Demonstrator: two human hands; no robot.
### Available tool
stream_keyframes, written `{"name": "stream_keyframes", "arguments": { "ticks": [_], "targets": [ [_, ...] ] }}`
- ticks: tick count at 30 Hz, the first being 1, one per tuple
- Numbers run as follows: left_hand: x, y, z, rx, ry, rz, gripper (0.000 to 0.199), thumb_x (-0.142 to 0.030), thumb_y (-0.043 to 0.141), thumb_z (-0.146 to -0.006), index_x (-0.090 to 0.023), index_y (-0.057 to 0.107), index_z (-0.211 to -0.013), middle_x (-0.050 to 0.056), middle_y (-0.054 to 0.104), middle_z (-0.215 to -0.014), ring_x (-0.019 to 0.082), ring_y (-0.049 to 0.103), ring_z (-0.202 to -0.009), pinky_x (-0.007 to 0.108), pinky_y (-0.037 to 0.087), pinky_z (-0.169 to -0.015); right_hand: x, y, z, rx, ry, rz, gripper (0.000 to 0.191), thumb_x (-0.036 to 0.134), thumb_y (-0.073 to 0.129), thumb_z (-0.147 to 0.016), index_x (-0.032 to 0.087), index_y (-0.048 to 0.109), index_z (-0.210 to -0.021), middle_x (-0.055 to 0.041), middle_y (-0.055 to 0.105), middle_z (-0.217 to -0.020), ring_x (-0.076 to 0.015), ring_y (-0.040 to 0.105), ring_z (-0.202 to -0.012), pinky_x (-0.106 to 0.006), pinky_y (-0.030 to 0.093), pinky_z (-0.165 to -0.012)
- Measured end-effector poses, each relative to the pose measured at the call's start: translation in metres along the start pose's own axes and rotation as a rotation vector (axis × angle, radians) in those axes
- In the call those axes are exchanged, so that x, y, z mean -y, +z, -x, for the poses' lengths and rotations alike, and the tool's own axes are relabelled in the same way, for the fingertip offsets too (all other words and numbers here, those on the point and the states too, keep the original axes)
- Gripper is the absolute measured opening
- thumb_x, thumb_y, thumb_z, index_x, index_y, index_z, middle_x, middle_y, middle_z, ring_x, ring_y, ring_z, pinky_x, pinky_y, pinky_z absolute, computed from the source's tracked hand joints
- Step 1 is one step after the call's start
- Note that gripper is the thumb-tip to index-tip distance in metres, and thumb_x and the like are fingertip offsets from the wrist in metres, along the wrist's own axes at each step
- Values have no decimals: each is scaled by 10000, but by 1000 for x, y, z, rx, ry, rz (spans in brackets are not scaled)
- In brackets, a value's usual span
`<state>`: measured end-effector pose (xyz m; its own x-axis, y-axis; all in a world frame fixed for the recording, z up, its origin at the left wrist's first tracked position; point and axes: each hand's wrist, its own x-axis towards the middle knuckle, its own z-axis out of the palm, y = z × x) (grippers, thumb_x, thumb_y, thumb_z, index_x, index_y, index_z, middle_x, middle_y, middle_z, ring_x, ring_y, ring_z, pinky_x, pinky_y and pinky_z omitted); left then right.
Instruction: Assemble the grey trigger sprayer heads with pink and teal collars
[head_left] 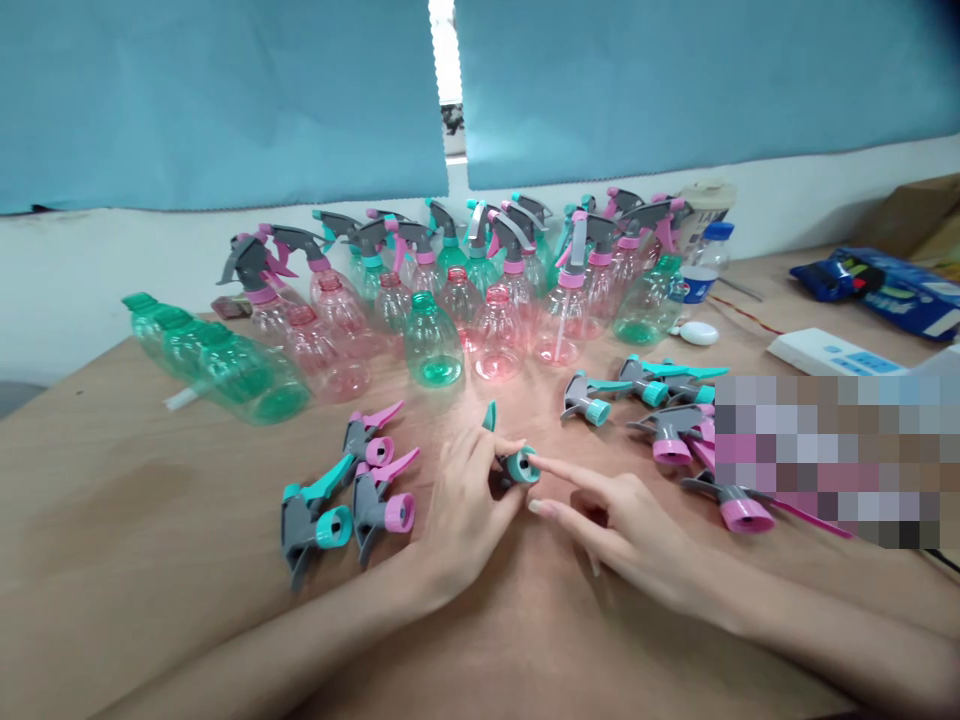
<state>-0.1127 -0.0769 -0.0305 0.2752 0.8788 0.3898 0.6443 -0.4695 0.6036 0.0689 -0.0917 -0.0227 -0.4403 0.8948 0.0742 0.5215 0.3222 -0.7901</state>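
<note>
Brown tabletop (pixel 142 500) under spray heads (pixel 299 523) — blue sheets (pixel 225 100) behind.

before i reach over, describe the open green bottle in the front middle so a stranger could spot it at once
On the wooden table, look to the middle, just beyond the left hand. There a green bottle stands upright in the front row, with nothing on its open neck. Its colour sets it apart: its nearest neighbours are pink bottles.

workshop-like, loose sprayer heads (pixel 298 525) near bottles (pixel 435 345)
</note>
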Motion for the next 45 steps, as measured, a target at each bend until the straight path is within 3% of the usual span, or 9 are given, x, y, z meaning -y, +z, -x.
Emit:
{"name": "stream_keyframes", "arguments": {
  "ticks": [9,16,29,35,45],
  "targets": [
    [1,1,0,41,0,99,127,-96,610,-819,-190,544,-872,8,548,-859,168,521,-799,290,408,-696,0,-4,-3,124,149,-298,542,431,527,-885,163,462,-1351,83,444,-484,-86,446,-408,-193,344,-425],
    [2,2,-3,55,-44,173,212,-40,612,-752,-191,548,-886,-8,560,-826,150,533,-740,266,412,-647,-7,-3,-7,97,170,-509,498,432,517,-890,147,480,-1297,92,420,-478,-87,444,-411,-192,370,-426],
    [4,5,-4,48,-121,233,245,-37,617,-733,-192,574,-917,-4,581,-826,152,554,-753,258,431,-620,-8,-1,-7,77,131,-482,346,412,558,-865,197,531,-1136,87,432,-563,-73,456,-442,-175,347,-421],
    [3,5,-3,26,-144,216,227,-73,642,-739,-196,575,-918,-1,586,-828,153,563,-738,255,434,-593,-4,-3,-3,77,122,-347,440,383,544,-880,186,483,-1269,86,475,-519,-91,502,-433,-191,362,-445],
    [6,4,0,27,-32,160,154,-95,588,-831,-196,546,-939,18,548,-917,160,530,-811,280,417,-686,2,-6,0,102,117,-179,542,463,482,-901,189,450,-1367,68,474,-477,-97,458,-405,-193,310,-398]
  ]
}}
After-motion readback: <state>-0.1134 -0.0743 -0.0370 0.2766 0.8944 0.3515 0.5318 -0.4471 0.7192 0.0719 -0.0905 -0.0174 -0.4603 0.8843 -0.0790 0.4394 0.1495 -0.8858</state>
